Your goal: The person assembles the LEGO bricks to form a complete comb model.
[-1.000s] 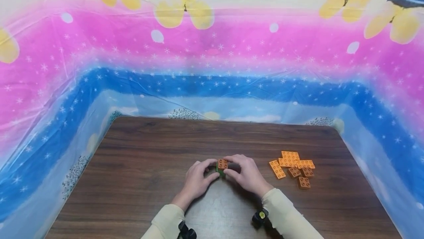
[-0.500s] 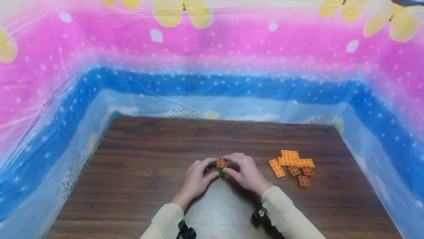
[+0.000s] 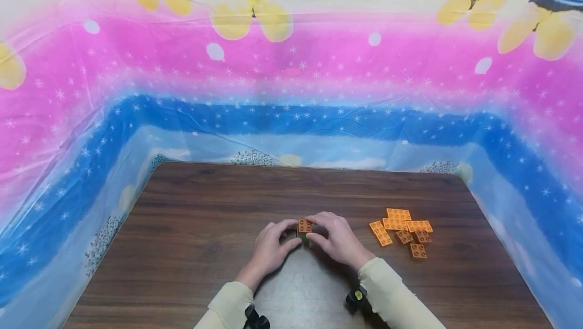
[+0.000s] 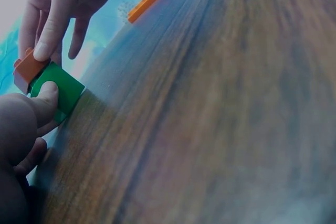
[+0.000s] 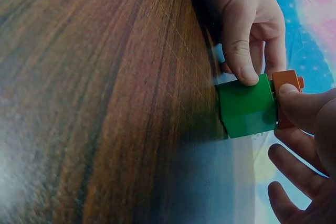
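Joining, apparently: brown brick (image 3: 304,225) is being pinched by right hand (image 3: 339,238), green block (image 5: 245,109) by left hand (image 3: 272,247); downward press likely being required.

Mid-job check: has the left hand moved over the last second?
No. Against the far edge of the table, the left hand shows no visible shift; it pinches the green block.

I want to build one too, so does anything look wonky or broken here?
One small thing: the orange-brown four-stud brick in the right hand isn't flush on the green block that the left hand grips. The wrist views show a thin gap between them. Nothing looks broken.
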Motion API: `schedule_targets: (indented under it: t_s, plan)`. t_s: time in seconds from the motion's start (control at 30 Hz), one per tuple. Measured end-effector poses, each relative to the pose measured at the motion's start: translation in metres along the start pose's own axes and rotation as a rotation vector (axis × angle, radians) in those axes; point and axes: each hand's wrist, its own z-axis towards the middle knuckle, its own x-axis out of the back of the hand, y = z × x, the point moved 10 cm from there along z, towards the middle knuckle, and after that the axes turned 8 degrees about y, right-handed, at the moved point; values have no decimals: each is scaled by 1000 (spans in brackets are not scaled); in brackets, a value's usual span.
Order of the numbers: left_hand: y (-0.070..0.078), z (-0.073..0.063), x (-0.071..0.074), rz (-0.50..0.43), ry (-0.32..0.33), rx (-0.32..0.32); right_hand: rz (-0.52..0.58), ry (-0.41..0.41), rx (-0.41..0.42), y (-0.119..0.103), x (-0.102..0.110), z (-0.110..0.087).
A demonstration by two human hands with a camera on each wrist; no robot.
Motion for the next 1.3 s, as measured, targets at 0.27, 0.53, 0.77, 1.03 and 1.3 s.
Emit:
schedule_targets:
  t_s: [0.27, 0.53, 0.77, 1.03, 1.3]
  plan:
    - [0, 0, 1, -7, 5, 9, -3, 14, 24, 1, -1, 0]
    - [1, 1, 1, -1, 15, -1, 8, 14, 33, 0, 0, 2]
    - [0, 0, 2, -59, 3, 18, 13, -1, 4, 3, -1, 0]
    - [4, 1, 6, -278, 17, 4, 22, 7, 7, 1, 0, 0]
    - [6, 1, 8, -293, 19, -12, 50, 10, -34, 6, 0, -2]
